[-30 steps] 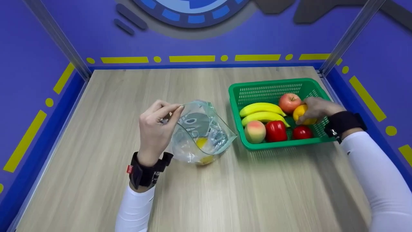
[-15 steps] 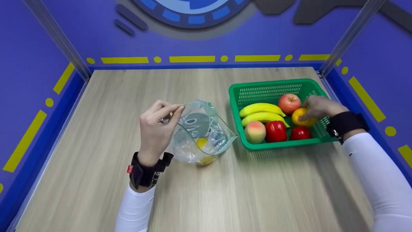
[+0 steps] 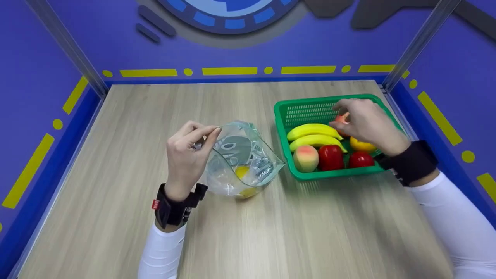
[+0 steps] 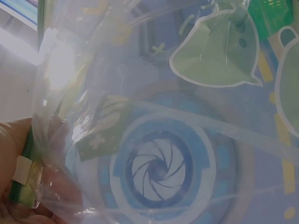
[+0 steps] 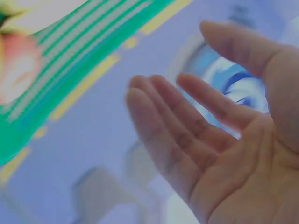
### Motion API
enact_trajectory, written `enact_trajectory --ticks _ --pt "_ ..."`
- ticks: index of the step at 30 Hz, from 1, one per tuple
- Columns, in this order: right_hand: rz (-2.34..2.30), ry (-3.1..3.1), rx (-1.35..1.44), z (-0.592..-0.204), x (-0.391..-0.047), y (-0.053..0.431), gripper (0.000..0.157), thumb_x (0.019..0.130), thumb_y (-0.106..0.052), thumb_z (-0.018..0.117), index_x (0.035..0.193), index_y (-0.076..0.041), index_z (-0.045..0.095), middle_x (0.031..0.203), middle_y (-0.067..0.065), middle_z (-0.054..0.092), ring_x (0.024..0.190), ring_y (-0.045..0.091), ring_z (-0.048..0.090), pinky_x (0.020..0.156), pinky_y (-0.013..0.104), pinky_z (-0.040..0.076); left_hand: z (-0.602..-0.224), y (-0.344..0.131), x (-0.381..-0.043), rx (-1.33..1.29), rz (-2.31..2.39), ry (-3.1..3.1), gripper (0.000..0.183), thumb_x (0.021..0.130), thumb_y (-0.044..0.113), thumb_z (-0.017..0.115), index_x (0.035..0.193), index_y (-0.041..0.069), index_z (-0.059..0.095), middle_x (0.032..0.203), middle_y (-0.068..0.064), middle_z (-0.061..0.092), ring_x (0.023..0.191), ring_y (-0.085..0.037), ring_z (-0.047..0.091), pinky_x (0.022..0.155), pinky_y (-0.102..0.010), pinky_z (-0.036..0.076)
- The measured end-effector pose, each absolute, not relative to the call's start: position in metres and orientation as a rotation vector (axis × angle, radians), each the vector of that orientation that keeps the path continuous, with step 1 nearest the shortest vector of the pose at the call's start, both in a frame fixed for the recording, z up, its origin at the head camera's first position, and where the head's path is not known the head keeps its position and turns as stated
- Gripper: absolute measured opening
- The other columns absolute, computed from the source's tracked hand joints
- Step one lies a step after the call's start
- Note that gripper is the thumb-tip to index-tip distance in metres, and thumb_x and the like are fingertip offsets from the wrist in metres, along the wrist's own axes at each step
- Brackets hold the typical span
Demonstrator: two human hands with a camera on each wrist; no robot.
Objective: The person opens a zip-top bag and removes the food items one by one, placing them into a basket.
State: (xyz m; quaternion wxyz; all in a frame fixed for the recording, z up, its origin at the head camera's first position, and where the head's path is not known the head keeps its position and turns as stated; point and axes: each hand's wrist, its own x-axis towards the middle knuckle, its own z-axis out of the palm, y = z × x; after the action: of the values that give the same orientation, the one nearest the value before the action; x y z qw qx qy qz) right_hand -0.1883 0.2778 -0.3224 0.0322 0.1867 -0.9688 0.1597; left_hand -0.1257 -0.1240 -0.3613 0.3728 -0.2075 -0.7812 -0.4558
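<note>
My left hand (image 3: pixel 190 155) pinches the rim of a clear zip bag (image 3: pixel 238 149) between thumb and fingertips, and the bag's mouth gapes. Something yellow (image 3: pixel 242 171) lies inside the bag. In the left wrist view the see-through bag (image 4: pixel 215 51) fills most of the picture. My right hand (image 3: pixel 368 120) hovers over the far right of a green basket (image 3: pixel 310 176), partly covering an apple (image 3: pixel 342 118). In the right wrist view, that hand (image 5: pixel 224 140) has its fingers loosely extended with nothing between them. Beneath it a yellow-orange round fruit (image 3: pixel 360 145) is partly hidden.
Inside the basket also lie two bananas (image 3: pixel 314 131), a peach (image 3: pixel 306 159), a red pepper-like piece (image 3: pixel 331 157) and a dark red round fruit (image 3: pixel 361 159). Blue panels (image 3: pixel 248 50) border the wooden table (image 3: pixel 147 116) on three sides.
My right hand has let go of the yellow-orange fruit, risen and shifted left over the apple. That fruit stays in the basket. My left hand and the bag have not moved.
</note>
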Motion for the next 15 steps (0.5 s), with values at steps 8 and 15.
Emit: enact_trajectory --ticks 8,15 --pt "0.454 -2.657 0.838 -0.310 -0.135 0.192 0.029 0.091 -0.021 0.085 0.112 -0.003 0.074 0.102 0.014 0.077 0.083 0.028 0.074 0.070 0.040 0.062 -0.360 -0.123 -0.125 -0.528 -1.167 -2.007 0.005 0.091 0.004 0.081 0.094 0.001 0.083 0.079 -0.010 0.068 0.068 -0.011 0.058 0.067 -0.008 0.044" --pt "0.388 -2.419 1.287 -0.322 -0.114 0.130 0.022 0.094 -0.023 0.082 0.109 -0.007 0.076 0.096 0.007 0.077 0.078 0.020 0.072 0.070 0.026 0.062 -0.360 -0.122 -0.125 -0.538 -1.156 -2.004 0.005 0.090 0.004 0.082 0.093 0.001 0.083 0.079 -0.010 0.068 0.067 -0.014 0.059 0.067 -0.007 0.044"
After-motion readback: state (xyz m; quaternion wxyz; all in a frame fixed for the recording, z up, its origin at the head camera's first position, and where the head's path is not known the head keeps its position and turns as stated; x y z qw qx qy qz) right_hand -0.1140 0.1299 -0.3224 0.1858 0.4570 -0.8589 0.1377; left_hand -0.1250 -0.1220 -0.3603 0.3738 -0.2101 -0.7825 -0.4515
